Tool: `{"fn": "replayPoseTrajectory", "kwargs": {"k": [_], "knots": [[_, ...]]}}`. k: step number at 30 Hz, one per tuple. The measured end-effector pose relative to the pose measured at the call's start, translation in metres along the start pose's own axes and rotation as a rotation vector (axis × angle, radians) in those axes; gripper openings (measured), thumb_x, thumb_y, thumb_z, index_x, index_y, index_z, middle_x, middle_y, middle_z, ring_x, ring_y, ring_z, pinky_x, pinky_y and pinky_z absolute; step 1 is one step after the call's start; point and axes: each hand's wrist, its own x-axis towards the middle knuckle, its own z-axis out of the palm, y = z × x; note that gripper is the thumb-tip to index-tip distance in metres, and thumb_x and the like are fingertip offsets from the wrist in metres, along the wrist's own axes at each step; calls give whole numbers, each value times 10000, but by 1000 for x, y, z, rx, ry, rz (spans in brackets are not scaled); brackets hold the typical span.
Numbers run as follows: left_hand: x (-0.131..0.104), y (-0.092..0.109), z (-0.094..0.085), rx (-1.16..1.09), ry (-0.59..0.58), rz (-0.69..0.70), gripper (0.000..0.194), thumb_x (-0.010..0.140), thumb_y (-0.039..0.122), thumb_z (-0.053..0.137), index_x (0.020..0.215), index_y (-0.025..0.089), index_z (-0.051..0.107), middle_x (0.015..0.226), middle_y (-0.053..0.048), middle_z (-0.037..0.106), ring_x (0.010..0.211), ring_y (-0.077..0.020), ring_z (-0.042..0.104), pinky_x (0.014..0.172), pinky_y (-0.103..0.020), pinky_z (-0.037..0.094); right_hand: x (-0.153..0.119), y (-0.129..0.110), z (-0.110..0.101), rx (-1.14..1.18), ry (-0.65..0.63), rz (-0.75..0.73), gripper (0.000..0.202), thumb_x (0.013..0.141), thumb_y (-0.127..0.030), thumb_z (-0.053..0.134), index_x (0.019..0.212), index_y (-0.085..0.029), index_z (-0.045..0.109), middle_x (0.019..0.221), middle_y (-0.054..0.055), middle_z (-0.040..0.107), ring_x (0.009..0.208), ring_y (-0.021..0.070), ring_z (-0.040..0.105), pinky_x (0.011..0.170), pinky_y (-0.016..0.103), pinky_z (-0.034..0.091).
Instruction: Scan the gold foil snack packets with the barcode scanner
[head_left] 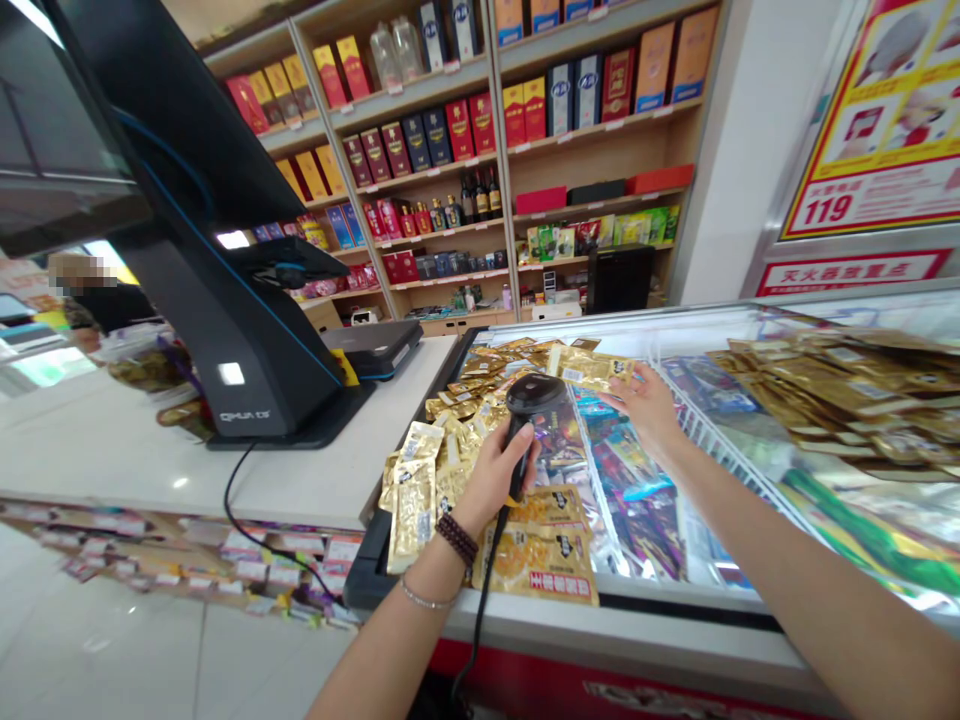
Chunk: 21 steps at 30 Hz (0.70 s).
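My left hand (501, 468) is wrapped round the handle of a black handheld barcode scanner (534, 395), whose cable hangs down past the wrist. In my right hand (646, 402) a small gold foil packet (592, 367) is pinched by its right end. The packet's printed label faces me, and the scanner head is close to its left end. Below and left of the scanner, many loose gold packets (414, 500) lie spread on the glass top of the freezer (525, 612). Larger gold packets (536, 565) lie near the front edge.
To the right, a big heap of gold packets (855, 390) rests on the freezer glass. A checkout terminal (247, 370) stands on the white counter (112, 440) at left. Shelves of boxed bottles (442, 130) line the back. A person (97, 300) is at far left.
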Motion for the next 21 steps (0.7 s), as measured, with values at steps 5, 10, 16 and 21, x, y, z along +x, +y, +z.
{"fn": "replayPoseTrajectory", "kwargs": {"k": [5,10,16,21], "knots": [[0,1,0,11,3,0,745,819,836,803,1122,166,680,736,58,588,440,-69,499,428,-221,347,-2,-3,0,18,13,24,633,582,-482,1030,1045,-291,641,951,-35,815,939,257,829,949,554,721],[0,1,0,19,-1,5,728,821,838,795,1078,169,675,735,59,587,440,-67,500,429,-218,335,-2,-2,0,29,37,26,550,625,-409,990,1047,-292,656,940,-39,812,934,255,834,977,561,717],[1,-1,-1,10,-6,-2,713,822,828,799,1080,177,666,738,62,589,440,-68,503,426,-220,335,-2,-5,2,27,53,43,491,671,-351,965,1037,-283,645,926,-30,807,893,250,838,954,536,724],[0,0,0,-2,-5,-7,716,811,831,807,1058,179,647,741,63,584,439,-65,498,426,-221,339,-3,-6,1,26,39,37,482,696,-365,970,1041,-286,643,942,-28,803,939,255,836,965,538,719]]}}
